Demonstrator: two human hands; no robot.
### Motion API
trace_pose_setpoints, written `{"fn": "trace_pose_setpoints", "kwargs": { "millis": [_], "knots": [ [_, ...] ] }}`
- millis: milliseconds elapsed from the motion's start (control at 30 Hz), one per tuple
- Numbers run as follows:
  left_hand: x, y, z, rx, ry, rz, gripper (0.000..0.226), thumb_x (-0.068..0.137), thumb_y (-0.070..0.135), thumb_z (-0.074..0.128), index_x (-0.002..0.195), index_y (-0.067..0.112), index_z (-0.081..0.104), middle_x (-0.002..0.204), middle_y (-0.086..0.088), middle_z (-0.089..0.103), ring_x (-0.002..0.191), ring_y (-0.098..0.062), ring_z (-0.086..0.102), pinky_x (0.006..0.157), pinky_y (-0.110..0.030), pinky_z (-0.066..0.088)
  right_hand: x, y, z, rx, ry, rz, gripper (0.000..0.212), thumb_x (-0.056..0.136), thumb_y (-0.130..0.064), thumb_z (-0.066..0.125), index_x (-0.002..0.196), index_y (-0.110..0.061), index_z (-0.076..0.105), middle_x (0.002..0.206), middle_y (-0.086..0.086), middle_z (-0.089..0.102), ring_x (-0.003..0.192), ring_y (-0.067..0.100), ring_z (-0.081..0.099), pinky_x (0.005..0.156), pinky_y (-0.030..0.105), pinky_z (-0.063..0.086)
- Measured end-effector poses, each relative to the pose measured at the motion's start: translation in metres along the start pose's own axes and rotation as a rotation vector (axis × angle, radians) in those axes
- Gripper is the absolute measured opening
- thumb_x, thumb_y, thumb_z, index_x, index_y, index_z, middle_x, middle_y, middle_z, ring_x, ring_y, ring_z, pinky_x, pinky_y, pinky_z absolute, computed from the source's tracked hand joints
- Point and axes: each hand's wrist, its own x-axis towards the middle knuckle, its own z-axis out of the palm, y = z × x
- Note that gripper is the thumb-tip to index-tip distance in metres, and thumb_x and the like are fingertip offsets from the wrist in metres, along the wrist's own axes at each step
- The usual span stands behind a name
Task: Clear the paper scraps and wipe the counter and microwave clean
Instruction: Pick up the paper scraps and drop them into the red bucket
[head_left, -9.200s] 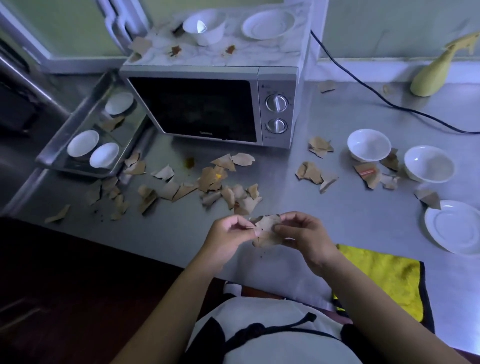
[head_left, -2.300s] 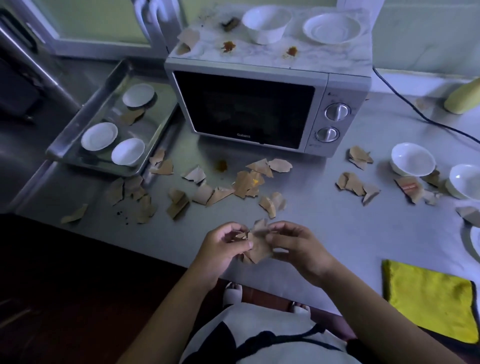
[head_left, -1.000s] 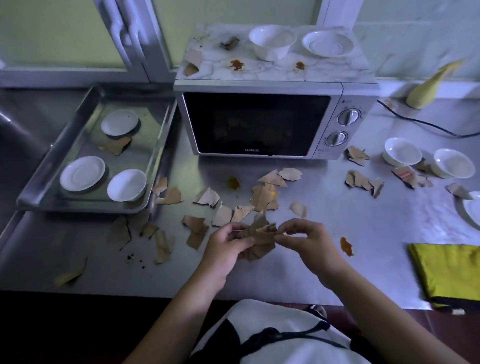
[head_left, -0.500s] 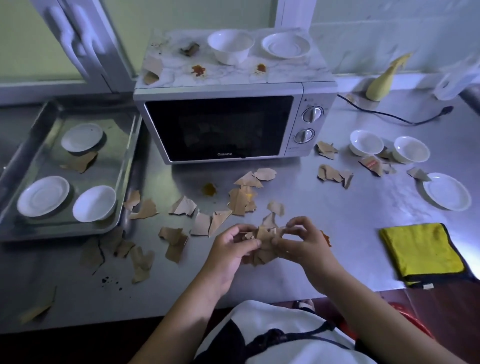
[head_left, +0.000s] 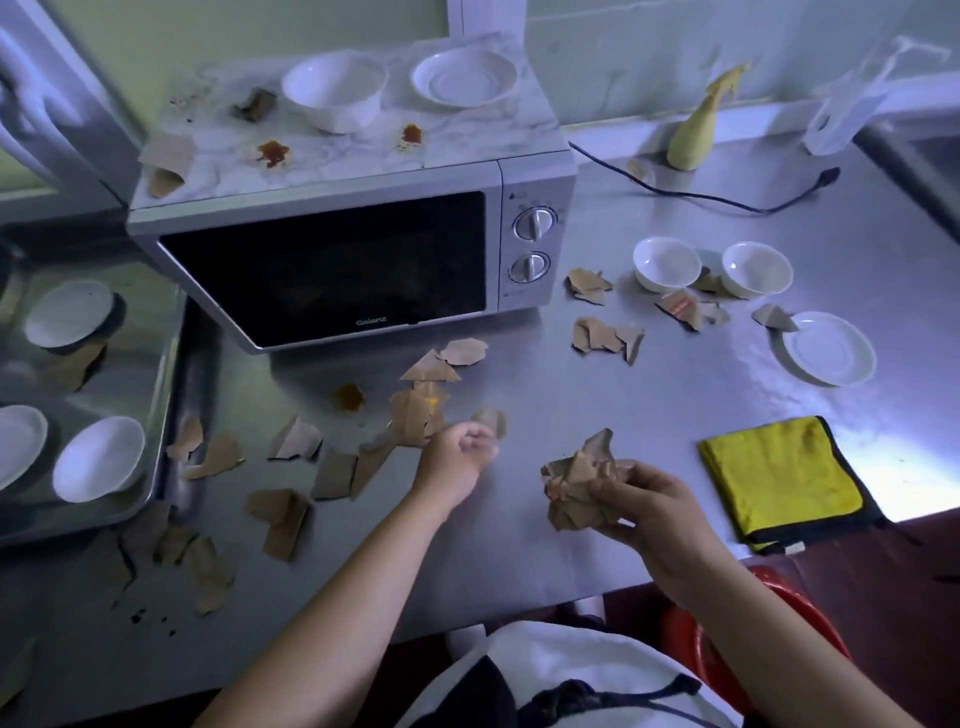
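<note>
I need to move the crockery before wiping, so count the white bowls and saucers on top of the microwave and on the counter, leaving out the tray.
Bowls: 3
Saucers: 2
Total: 5

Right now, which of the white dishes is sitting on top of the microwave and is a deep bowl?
The deep white bowl on the left of the microwave top. Beside it lies a flat saucer; the other dishes sit on the counter or in the tray.

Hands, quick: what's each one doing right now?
Left hand: loosely curled, blurred, cannot tell if it holds anything.
Right hand: closed on a wad of paper scraps.
</note>
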Motion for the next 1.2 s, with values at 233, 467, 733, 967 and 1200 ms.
{"fn": "trace_pose_setpoints", "kwargs": {
  "millis": [233,467,733,967,1200],
  "knots": [
    [0.073,0.016,0.028,0.709,-0.028,0.188,0.039,0.092,0.018,0.060,0.131,0.021,0.056,0.134,-0.008,0.046,0.113,-0.031,0.053,0.095,-0.041,0.048,0.003,-0.009,-0.037,0.058,0.057,-0.044,0.017,0.082,0.003,0.071,0.098,-0.001,0.067,0.094,0.020,0.075,0.080,0.031,0.074,0.063,0.029,0.058],
    [0.082,0.025,0.036,0.849,-0.017,0.136,0.013,0.086,0.007,0.066,0.086,0.016,0.057,0.111,-0.009,0.043,0.097,-0.030,0.051,0.079,-0.042,0.050,0.013,-0.022,-0.061,0.114,0.087,-0.030,0.024,0.082,0.006,0.070,0.106,0.004,0.064,0.096,0.021,0.074,0.080,0.028,0.073,0.067,0.030,0.058],
    [0.080,0.023,0.028,0.441,0.076,-0.063,0.023,0.082,-0.004,0.061,0.074,0.017,0.064,0.073,-0.001,0.061,0.080,-0.028,0.062,0.065,-0.026,0.042,0.031,-0.038,-0.074,0.167,0.026,-0.007,0.025,0.082,0.009,0.069,0.105,0.001,0.063,0.092,0.017,0.072,0.077,0.026,0.071,0.064,0.029,0.058],
    [0.013,0.079,0.059,-0.240,-0.198,-0.061,0.015,0.080,0.005,0.079,0.090,0.014,0.072,0.081,0.000,0.075,0.070,-0.010,0.068,0.059,-0.020,0.052,0.047,-0.046,-0.070,0.160,-0.162,-0.059,0.018,0.083,0.009,0.066,0.092,-0.006,0.063,0.089,0.012,0.071,0.077,0.025,0.070,0.067,0.030,0.058],
    [-0.007,0.109,0.093,-0.495,-0.369,-0.125,0.014,0.089,0.000,0.066,0.094,0.012,0.069,0.081,-0.002,0.074,0.068,-0.010,0.069,0.060,-0.021,0.054,0.058,-0.060,-0.083,0.126,-0.179,-0.072,0.019,0.084,0.008,0.066,0.096,-0.005,0.061,0.090,0.017,0.073,0.076,0.027,0.069,0.068,0.030,0.059]
  ]
}}
